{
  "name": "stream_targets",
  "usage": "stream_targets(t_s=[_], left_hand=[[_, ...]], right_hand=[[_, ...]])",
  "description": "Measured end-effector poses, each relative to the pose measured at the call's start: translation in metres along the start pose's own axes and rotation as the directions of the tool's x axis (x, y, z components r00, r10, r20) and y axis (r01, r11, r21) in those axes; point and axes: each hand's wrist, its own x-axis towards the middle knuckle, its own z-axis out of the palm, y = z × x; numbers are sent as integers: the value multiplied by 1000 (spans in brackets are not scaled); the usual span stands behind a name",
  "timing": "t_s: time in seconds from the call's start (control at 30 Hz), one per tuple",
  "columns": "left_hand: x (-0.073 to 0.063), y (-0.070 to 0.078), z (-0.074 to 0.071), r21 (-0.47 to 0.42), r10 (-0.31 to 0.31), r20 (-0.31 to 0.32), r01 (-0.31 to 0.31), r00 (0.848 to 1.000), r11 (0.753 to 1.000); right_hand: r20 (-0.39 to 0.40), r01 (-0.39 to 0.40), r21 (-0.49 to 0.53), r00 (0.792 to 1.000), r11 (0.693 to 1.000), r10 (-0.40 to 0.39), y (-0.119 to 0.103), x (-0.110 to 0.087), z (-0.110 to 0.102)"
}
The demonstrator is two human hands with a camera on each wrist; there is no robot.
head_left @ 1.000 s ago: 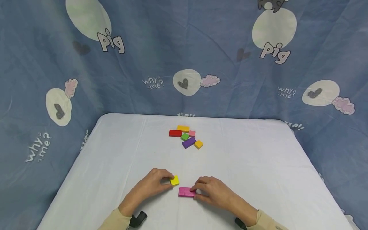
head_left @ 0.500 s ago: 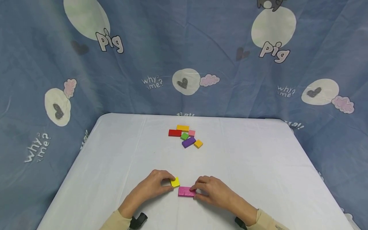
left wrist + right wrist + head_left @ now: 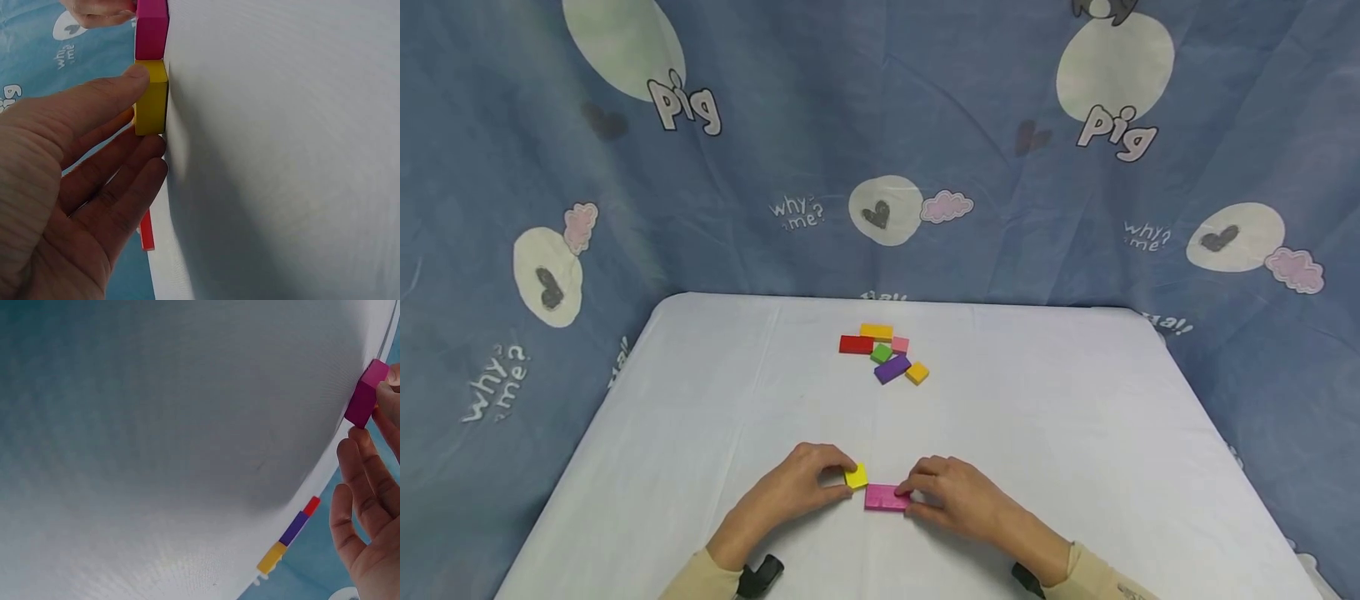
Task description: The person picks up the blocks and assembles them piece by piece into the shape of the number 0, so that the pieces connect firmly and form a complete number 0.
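My left hand pinches a small yellow block between thumb and fingers on the white tabletop. In the left wrist view, the thumb lies against the side of the yellow block, whose end meets the magenta block. My right hand grips the right end of that long magenta block, which lies flat. From the right wrist, the magenta block shows between thumb and fingers, while the other fingers spread below it.
Farther back on the white table lie loose blocks: orange, red, green, pink, purple and a small yellow-orange one. A blue printed cloth hangs behind the table.
Since a second ago, my left hand has brought the yellow block slightly nearer, up to the magenta block's left end. My right hand and the magenta block have stayed nearly still.
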Motion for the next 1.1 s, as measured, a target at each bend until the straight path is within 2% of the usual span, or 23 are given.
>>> stream_targets(t_s=[0.4, 0.83, 1.1], left_hand=[[-3, 2, -2, 2, -22, 2, 22, 1000, 1000], [-5, 3, -3, -32, -17, 13, 17, 1000, 999], [-7, 1, -2, -41, -8, -13, 8, 1000, 999]], right_hand=[[1, 5, 16, 1000, 1000, -5, 1, 1, 1], [4, -4, 11, 1000, 1000, 4, -1, -1, 0], [24, -21, 5, 999, 1000, 21, 0, 0, -2]])
